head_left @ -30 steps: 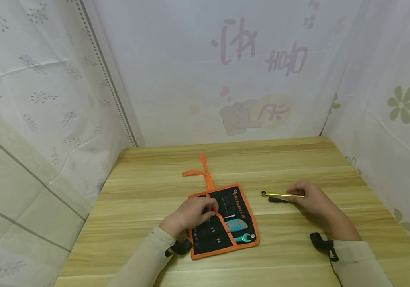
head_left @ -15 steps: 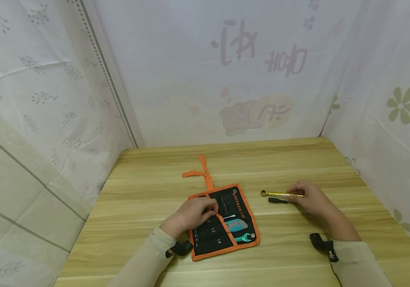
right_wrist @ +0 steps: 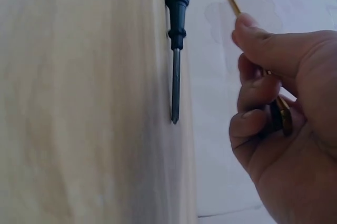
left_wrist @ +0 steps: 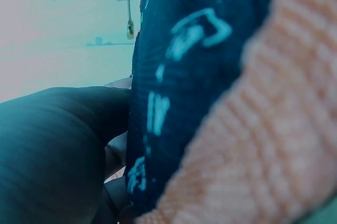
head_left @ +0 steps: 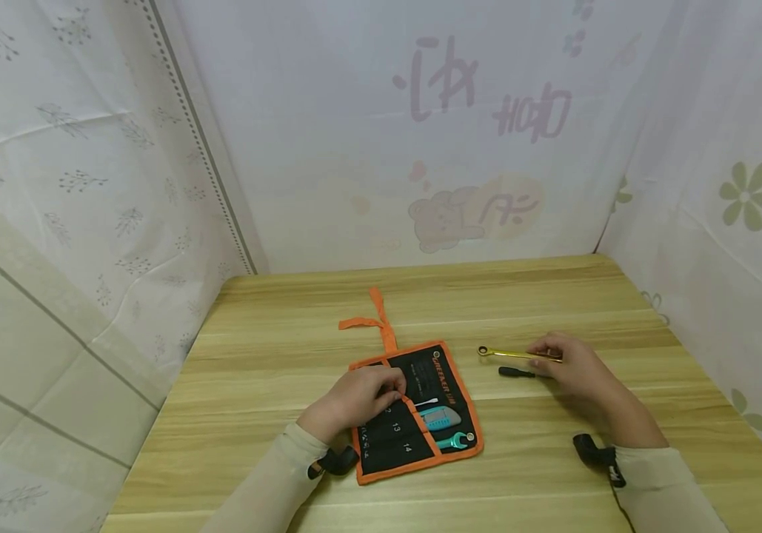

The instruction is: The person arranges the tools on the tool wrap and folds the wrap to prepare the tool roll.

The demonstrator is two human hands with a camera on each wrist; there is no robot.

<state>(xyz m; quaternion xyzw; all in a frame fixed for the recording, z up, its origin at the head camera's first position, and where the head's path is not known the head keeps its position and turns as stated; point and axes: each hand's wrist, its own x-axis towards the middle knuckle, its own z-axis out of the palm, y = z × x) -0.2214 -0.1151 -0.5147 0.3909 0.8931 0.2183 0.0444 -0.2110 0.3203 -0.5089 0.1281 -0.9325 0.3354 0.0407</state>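
Note:
My right hand [head_left: 575,368] grips a gold ratchet wrench [head_left: 507,354] by its lower part, with the ring end pointing left. Its fingers curl round the shaft in the right wrist view. Just below the wrench, a black-handled screwdriver [head_left: 516,371] lies on the table, apart from the hand; its metal tip [right_wrist: 175,113] shows in the right wrist view. My left hand [head_left: 361,394] pinches the pocket edge of a black tool pouch [head_left: 387,451] with orange trim. Tucked in the pouch are a teal utility knife [head_left: 440,419], a teal wrench [head_left: 454,442] and a thin pale shaft [head_left: 427,402].
Orange tie straps [head_left: 381,318] stretch from the pouch toward the back of the wooden table [head_left: 287,311]. Patterned white curtains [head_left: 367,133] hang behind and at both sides. A small black camera sits on each wrist.
The gold ratchet wrench has moved slightly up and left with my right hand, opening a gap from the screwdriver. My left hand and the pouch stay put.

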